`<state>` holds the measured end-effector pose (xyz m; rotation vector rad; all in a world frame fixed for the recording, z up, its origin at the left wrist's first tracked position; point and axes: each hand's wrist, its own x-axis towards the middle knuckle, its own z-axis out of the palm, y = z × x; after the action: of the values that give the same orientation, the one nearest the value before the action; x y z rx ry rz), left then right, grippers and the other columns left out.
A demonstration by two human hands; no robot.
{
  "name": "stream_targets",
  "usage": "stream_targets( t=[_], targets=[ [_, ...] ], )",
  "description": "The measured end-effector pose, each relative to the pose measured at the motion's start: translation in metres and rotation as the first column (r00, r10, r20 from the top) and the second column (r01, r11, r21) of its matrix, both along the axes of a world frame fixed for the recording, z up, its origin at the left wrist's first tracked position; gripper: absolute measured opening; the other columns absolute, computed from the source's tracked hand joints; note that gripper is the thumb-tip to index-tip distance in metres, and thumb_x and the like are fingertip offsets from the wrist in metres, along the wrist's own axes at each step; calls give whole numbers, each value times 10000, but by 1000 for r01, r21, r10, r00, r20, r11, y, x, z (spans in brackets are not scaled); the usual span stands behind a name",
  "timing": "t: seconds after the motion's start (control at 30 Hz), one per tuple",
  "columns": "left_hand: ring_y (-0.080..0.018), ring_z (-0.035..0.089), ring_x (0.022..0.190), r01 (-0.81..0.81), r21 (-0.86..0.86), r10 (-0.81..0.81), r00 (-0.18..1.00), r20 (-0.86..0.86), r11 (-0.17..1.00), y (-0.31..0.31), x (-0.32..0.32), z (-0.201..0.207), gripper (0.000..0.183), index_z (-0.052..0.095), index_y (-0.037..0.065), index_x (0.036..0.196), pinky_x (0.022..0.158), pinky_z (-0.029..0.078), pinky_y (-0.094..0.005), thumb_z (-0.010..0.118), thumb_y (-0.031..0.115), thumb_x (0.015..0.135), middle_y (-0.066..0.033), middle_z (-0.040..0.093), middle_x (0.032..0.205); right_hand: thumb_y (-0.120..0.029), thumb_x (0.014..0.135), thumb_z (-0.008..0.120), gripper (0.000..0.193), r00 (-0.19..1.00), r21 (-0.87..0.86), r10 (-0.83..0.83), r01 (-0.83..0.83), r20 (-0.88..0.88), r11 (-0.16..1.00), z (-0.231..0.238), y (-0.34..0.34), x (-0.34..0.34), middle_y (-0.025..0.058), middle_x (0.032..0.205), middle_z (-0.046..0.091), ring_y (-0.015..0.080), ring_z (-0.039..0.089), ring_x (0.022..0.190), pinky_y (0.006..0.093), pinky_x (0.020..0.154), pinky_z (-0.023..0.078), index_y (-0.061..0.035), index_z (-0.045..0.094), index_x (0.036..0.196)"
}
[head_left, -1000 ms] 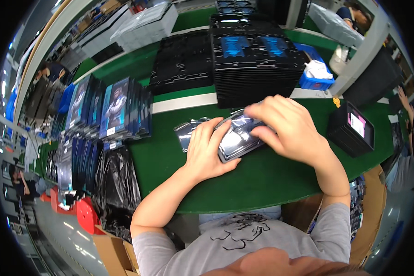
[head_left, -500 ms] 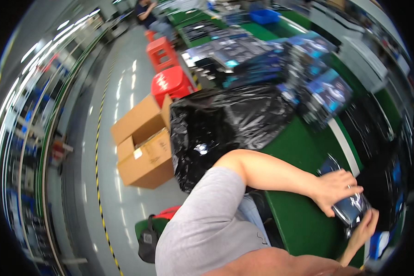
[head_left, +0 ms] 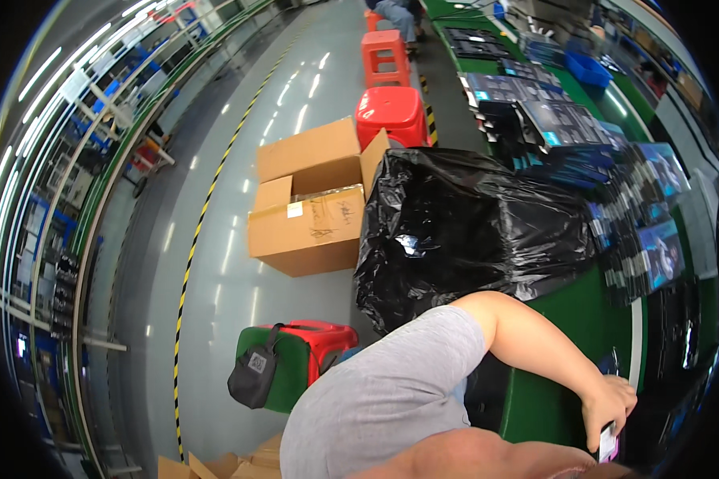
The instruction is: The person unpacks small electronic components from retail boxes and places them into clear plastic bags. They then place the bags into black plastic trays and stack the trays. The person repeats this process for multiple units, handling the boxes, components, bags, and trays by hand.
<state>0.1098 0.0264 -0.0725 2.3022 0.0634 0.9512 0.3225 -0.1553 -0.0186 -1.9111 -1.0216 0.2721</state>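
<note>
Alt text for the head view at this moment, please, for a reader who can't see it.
The person's left hand grips a small dark flat item at the edge of a green table, the head turned left toward the floor. Beside the table sit a bulging black plastic bag, an open cardboard box and red stools.

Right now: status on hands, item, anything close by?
Left hand grips a small flat packaged item at the green table edge. Right hand out of view. Black plastic bag beside the left arm.
</note>
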Motion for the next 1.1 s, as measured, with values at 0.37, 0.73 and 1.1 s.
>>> stream_targets(
  t=[0.37, 0.73, 1.1],
  targets=[
    [-304, 474, 1139, -84, 33, 80, 991, 112, 996, 10, -8, 12, 535, 793, 203, 861, 941, 376, -368, 760, 607, 513, -128, 588, 1141, -235, 1023, 471, 344, 972, -293, -35, -35, -231, 956, -1, -22, -38, 117, 893, 615, 128, 476, 619, 275, 509, 348, 37, 584, 1201],
    [-352, 514, 1069, -7, 95, -21, 955, 297, 995, -14, -34, 19, 474, 745, 92, 803, 887, 417, -431, 803, 455, 503, -181, 557, 1139, -246, 1049, 401, 385, 964, 255, 226, -255, 138, 933, -32, -39, 1, 153, 1321, 529, 267, 522, 1181, 380, 1047, 392, 29, 532, 1285],
    [-415, 482, 1145, 184, 231, -190, 982, 3, 955, -30, -51, 35, 540, 674, 89, 1018, 955, 412, -496, 827, 329, 560, -214, 488, 1283, -529, 618, 816, 1039, 585, -329, 518, -404, 625, 853, 25, -28, -93, 225, 1455, 428, 403, 426, 1323, 517, 1105, 313, -12, 412, 1423]
  ],
)
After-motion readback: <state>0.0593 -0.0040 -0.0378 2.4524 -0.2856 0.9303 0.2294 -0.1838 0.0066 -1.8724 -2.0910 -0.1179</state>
